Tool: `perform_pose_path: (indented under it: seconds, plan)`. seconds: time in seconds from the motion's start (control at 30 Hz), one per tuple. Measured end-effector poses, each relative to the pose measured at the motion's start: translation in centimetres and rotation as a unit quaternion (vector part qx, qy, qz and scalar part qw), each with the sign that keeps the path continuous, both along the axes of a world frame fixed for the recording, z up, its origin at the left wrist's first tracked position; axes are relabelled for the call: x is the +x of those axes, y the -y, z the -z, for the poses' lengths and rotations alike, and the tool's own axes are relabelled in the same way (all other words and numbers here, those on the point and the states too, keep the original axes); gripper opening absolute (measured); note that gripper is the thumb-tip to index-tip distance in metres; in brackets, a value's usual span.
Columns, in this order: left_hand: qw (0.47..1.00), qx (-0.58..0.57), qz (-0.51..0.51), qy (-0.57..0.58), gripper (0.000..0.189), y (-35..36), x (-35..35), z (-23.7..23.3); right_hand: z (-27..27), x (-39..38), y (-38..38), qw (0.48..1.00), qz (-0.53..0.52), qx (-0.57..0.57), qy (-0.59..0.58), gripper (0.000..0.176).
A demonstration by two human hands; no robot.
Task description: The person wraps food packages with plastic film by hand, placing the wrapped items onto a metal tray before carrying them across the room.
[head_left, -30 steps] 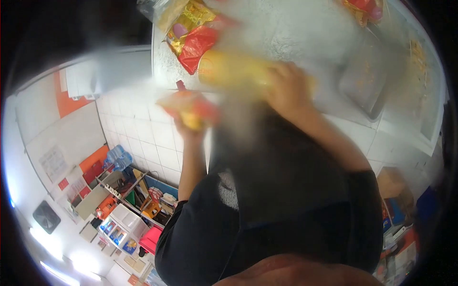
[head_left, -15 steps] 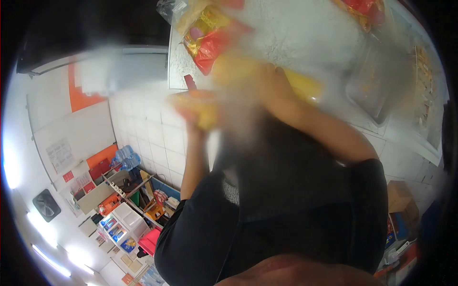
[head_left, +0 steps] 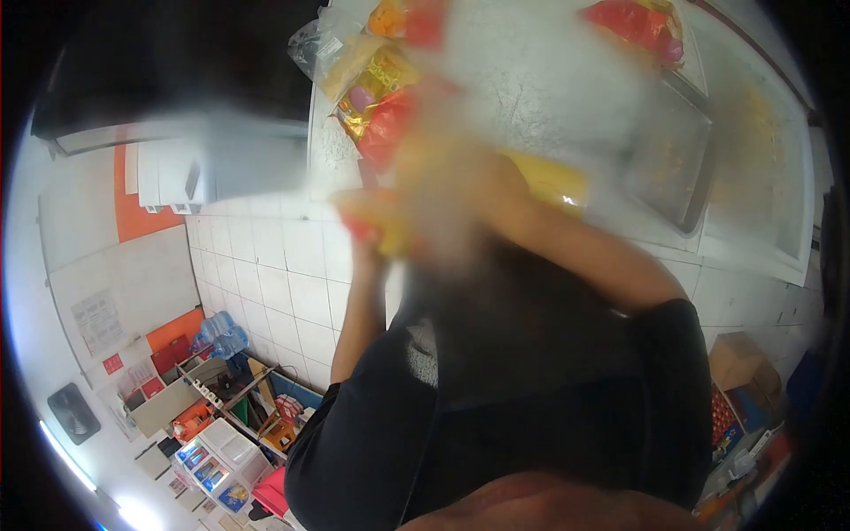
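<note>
A smear on the lens blurs the middle of the view, where both hands work close together. My left hand (head_left: 367, 254) is closed around a red and yellow plastic packet (head_left: 390, 232) by the near edge of the table. Across from it, my right hand (head_left: 500, 190) lies against a yellow, shiny packet (head_left: 553, 181); its fingers are lost in the blur. Just beyond the left hand lie crumpled red and gold packets (head_left: 382, 111) with a clear plastic bag (head_left: 319, 42).
The white table (head_left: 522, 97) carries a grey tray (head_left: 673, 155) at right and a red packet (head_left: 633, 26) at the far right. A white-framed tray (head_left: 766, 168) adjoins it. Blue water bottles (head_left: 221, 334), shelving and cartons (head_left: 744, 363) stand on the tiled floor.
The view has shifted slightly, so the table and packets sit a little differently in it. Both hands stay close together, the left still with its red and yellow packet.
</note>
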State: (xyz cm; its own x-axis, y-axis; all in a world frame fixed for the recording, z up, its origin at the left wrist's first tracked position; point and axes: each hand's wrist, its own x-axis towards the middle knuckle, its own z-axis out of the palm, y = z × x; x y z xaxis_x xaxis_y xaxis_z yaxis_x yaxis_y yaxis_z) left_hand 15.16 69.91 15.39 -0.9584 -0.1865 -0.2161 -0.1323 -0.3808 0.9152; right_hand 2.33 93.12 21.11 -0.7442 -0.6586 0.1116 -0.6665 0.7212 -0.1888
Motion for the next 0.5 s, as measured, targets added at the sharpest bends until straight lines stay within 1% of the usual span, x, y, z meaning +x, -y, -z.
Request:
perform_pose_path:
  seconds: [0.03, 0.07, 0.1, 0.13, 0.2, 0.23, 0.27, 0.3, 0.33, 0.37, 0.4, 0.43, 0.47, 0.5]
  plan:
    - [1.0, 0.003, 0.003, -0.004, 0.086, 0.1, 0.0, 0.1, -0.1, 0.2, 0.1, 1.0, -0.008, 0.022, -0.003, 0.013]
    - [1.0, 0.006, 0.006, -0.008, 0.086, 0.3, -0.1, 0.2, 1.8, 0.0, 0.9, 1.0, -0.01, 0.024, -0.002, 0.013]
    - [1.0, 0.008, 0.004, -0.007, 0.086, 0.5, 0.0, 0.5, 5.4, -0.4, 2.2, 1.0, -0.008, 0.001, 0.022, 0.013]
    - [1.0, 0.012, 0.002, -0.013, 0.086, 0.6, -0.1, 0.7, 4.9, -0.8, 2.9, 0.999, -0.007, -0.021, 0.046, 0.013]
    - [1.0, 0.016, 0.002, -0.017, 0.086, 0.6, 0.1, 0.6, 3.6, -0.8, 1.9, 0.999, -0.01, -0.029, 0.041, 0.014]
    - [0.999, 0.033, 0.002, -0.006, 0.086, -0.4, -0.2, -0.8, 2.1, -0.9, 1.2, 0.999, -0.014, -0.036, 0.035, 0.015]
    - [0.999, 0.05, 0.002, 0.005, 0.086, -0.9, -0.3, -1.5, 2.2, -1.3, 1.1, 0.999, -0.013, -0.035, 0.038, 0.015]
    - [0.999, 0.052, 0.003, 0.008, 0.086, -0.5, 0.0, -0.7, 2.5, -2.0, 0.9, 0.991, -0.012, -0.058, 0.12, 0.016]
    - [1.0, 0.013, -0.007, -0.005, 0.086, 0.5, 0.4, 0.5, 2.5, -2.3, 0.7, 0.976, -0.012, -0.081, 0.2, 0.018]
    - [0.999, -0.027, -0.019, -0.02, 0.086, 0.8, 0.4, 0.7, 1.6, -2.6, 0.4, 0.976, -0.013, -0.079, 0.201, 0.018]
    - [0.999, -0.026, -0.022, -0.02, 0.086, 0.8, 0.5, 0.7, 0.3, -3.0, -0.1, 0.965, 0.024, -0.099, 0.243, 0.019]
    - [0.998, -0.05, -0.014, -0.043, 0.082, 0.3, 0.2, -0.5, -0.3, -3.2, -0.6, 0.949, 0.061, -0.118, 0.284, 0.02]
    - [0.995, -0.075, -0.006, -0.065, 0.079, -0.2, -0.1, -1.8, 1.3, -3.4, -0.6, 0.949, 0.06, -0.117, 0.286, 0.02]
    - [0.995, -0.074, -0.008, -0.063, 0.079, -0.5, -0.4, -3.0, 4.1, -3.8, -0.4, 0.946, 0.044, -0.162, 0.276, 0.02]
